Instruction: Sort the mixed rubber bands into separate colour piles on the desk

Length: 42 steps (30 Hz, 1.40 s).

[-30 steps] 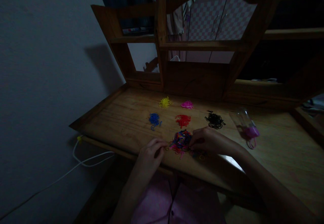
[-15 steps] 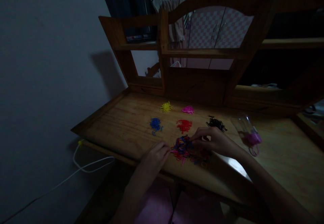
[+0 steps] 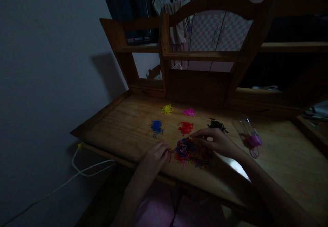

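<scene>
A mixed heap of small multicoloured rubber bands (image 3: 186,148) lies near the desk's front edge, between my hands. My left hand (image 3: 155,155) is closed at the heap's left side, its fingertips pinched on a few bands, pink and yellowish. My right hand (image 3: 215,141) reaches over the heap's upper right, thumb and forefinger close together near a dark band; dim light hides whether it is gripped. Behind the heap sit sorted piles: blue bands (image 3: 156,126), red bands (image 3: 186,128), black bands (image 3: 217,125), yellow bands (image 3: 167,109) and pink bands (image 3: 189,112).
A clear plastic bottle with a purple cap and loop (image 3: 253,140) lies on the right of the wooden desk (image 3: 120,128). Wooden shelving (image 3: 205,54) rises along the back. A white cable (image 3: 92,169) hangs by the left edge, beside the wall.
My left hand has shifted slightly left, with bands drawn away from the heap at its fingertips. My right fingertips have moved a little up and left. The camera view has shifted slightly.
</scene>
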{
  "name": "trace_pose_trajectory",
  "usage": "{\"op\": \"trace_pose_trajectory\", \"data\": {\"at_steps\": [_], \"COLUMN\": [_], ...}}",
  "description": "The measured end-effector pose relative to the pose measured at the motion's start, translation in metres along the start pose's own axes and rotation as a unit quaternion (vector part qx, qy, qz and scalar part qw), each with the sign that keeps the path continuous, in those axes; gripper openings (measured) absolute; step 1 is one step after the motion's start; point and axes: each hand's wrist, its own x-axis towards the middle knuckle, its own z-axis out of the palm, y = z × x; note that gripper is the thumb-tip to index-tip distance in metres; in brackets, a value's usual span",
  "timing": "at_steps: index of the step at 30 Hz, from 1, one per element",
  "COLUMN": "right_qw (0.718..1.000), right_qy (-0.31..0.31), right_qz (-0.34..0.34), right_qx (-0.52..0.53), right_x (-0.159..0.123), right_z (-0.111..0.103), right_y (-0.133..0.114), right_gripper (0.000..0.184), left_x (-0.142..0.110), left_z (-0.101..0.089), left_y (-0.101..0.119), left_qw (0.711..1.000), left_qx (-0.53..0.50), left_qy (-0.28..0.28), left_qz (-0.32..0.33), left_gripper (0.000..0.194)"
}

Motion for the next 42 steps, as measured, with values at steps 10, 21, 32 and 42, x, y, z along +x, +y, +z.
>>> {"op": "trace_pose_trajectory", "data": {"at_steps": [10,21,32,42], "right_qw": [0.921,0.821,0.832,0.901], "right_qy": [0.04,-0.031,-0.072,0.026], "right_qz": [0.181,0.231,0.21,0.182], "right_qx": [0.342,0.521,0.509,0.394], "right_x": [0.008,0.003,0.005,0.03], "right_z": [0.03,0.038,0.039,0.029], "right_y": [0.018,0.019,0.011,0.021], "right_gripper": [0.026,0.02,0.027,0.023], "left_x": [0.015,0.034,0.032,0.004], "left_z": [-0.001,0.021,0.012,-0.006], "left_y": [0.03,0.053,0.05,0.034], "left_qw": [0.991,0.996,0.993,0.994], "left_qx": [-0.062,-0.049,-0.068,-0.013], "left_qy": [0.106,0.023,0.031,0.091], "left_qz": [-0.048,0.068,0.093,0.064], "left_gripper": [0.013,0.031,0.031,0.023]}}
